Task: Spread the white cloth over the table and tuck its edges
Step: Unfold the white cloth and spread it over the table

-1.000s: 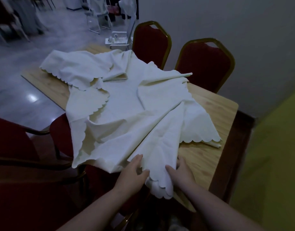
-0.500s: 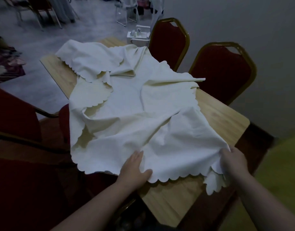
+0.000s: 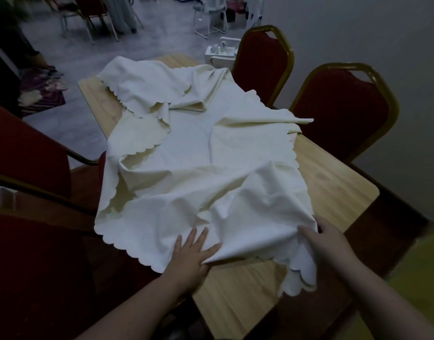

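Two hands work the near end of the white cloth [image 3: 198,173], which lies rumpled on the wooden table [image 3: 333,182]. The left hand [image 3: 191,256] lies flat on the cloth with its fingers [image 3: 196,238] straight and spread, pressing the fabric down near the scalloped hem; the thumb reaches under a raised fold. The right hand [image 3: 326,244] grips a bunched corner, fingers curled round the fabric, and a scalloped flap hangs down below it over bare tabletop. The cloth stretches lengthwise from the near end toward the far end of the table, folded over itself in several places, its left edge drooping over the table's side. Along the right side stand two red chairs with gold frames [image 3: 343,111], close against the table.
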